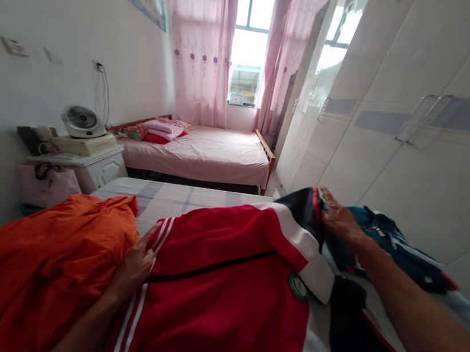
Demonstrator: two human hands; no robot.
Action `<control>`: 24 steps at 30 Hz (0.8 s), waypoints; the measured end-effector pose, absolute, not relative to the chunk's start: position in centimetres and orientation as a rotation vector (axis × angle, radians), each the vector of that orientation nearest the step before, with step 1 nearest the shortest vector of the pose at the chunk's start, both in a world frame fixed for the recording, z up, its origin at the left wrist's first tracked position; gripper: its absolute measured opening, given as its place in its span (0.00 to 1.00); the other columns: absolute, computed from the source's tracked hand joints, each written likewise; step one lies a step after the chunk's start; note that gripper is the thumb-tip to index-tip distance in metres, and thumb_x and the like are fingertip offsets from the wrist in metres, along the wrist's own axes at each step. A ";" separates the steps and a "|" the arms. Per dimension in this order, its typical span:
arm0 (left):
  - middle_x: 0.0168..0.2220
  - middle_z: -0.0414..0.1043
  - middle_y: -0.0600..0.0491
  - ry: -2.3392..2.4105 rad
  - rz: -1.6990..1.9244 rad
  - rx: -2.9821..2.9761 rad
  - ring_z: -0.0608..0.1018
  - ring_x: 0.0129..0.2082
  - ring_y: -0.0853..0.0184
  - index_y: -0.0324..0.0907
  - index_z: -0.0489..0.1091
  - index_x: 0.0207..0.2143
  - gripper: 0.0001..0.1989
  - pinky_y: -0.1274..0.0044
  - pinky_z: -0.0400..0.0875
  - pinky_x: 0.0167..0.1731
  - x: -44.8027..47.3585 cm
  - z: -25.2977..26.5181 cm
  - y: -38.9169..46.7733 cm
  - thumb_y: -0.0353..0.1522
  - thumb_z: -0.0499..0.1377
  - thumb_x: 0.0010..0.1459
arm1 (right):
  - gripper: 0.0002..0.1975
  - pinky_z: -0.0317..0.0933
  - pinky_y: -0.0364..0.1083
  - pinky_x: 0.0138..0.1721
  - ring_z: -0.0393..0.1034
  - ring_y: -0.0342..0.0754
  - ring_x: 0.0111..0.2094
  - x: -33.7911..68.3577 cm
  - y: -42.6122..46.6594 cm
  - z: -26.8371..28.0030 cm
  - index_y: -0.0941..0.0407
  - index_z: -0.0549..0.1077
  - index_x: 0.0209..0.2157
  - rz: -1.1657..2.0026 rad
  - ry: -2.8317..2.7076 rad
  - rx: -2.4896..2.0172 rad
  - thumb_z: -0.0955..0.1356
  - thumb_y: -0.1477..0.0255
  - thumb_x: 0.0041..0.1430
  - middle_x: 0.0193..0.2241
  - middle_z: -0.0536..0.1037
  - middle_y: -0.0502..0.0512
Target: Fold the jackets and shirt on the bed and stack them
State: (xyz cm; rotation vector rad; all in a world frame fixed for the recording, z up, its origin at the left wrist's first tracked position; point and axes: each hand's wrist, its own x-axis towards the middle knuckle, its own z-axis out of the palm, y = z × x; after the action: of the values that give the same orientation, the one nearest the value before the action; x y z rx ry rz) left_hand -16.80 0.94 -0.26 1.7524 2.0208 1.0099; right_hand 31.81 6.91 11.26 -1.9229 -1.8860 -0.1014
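Note:
A red jacket point(216, 318) with white and black panels, white stripes at its left edge and a round green badge lies spread before me, its front partly raised in folds. My left hand point(140, 259) is closed at the striped edge of the jacket, index finger along the cloth. At the far right, my right hand point(337, 217) is closed around a dark, red-trimmed part of the same jacket; its fingertips are partly hidden. An orange garment point(45, 266) lies left of my left forearm. Beyond my right wrist lies a dark blue garment point(395, 243).
The clothes lie on a bed with a pale striped sheet point(172, 194). Past it stands a pink-covered bed point(220, 154) with folded bedding. A fan point(83, 121) rests on boxes over a white cabinet point(104, 167) at left; a white wardrobe point(383, 103) lines the right.

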 end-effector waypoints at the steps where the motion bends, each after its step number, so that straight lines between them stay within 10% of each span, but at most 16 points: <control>1: 0.52 0.70 0.48 2.024 1.015 1.724 0.74 0.50 0.59 0.43 0.59 0.59 0.30 0.71 0.67 0.49 -16.8 -0.3 1.1 0.29 0.49 0.51 | 0.28 0.53 0.54 0.54 0.61 0.58 0.55 32.0 6.9 10.1 0.63 0.54 0.61 -0.038 -1.856 -1.977 0.60 0.70 0.59 0.56 0.65 0.69; 12: 0.51 0.71 0.47 1.796 1.085 1.468 0.69 0.55 0.57 0.38 0.69 0.49 0.27 0.71 0.64 0.53 -16.3 2.6 5.3 0.33 0.59 0.43 | 0.36 0.65 0.47 0.36 0.73 0.52 0.36 30.4 4.2 6.7 0.57 0.77 0.38 0.712 -1.604 -2.016 0.51 0.46 0.57 0.37 0.79 0.60; 17: 0.44 0.76 0.51 1.647 1.236 1.465 0.75 0.47 0.60 0.40 0.72 0.47 0.23 0.73 0.69 0.49 -15.3 4.0 4.7 0.35 0.58 0.47 | 0.14 0.62 0.44 0.31 0.71 0.51 0.29 30.1 4.5 9.1 0.57 0.75 0.22 0.580 -1.718 -1.904 0.68 0.59 0.46 0.22 0.77 0.52; 24: 0.50 0.72 0.50 1.707 1.330 1.255 0.72 0.52 0.61 0.42 0.69 0.51 0.23 0.73 0.66 0.52 -17.3 3.7 5.0 0.29 0.55 0.50 | 0.14 0.61 0.45 0.40 0.69 0.54 0.43 33.0 8.2 11.7 0.55 0.75 0.34 0.396 -1.484 -1.900 0.62 0.63 0.55 0.34 0.78 0.56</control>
State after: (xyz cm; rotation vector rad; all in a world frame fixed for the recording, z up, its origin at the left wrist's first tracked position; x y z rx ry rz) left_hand -17.29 5.05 3.70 1.2545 1.7070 1.3300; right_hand 33.01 8.19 11.67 -1.9001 -1.4843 0.3964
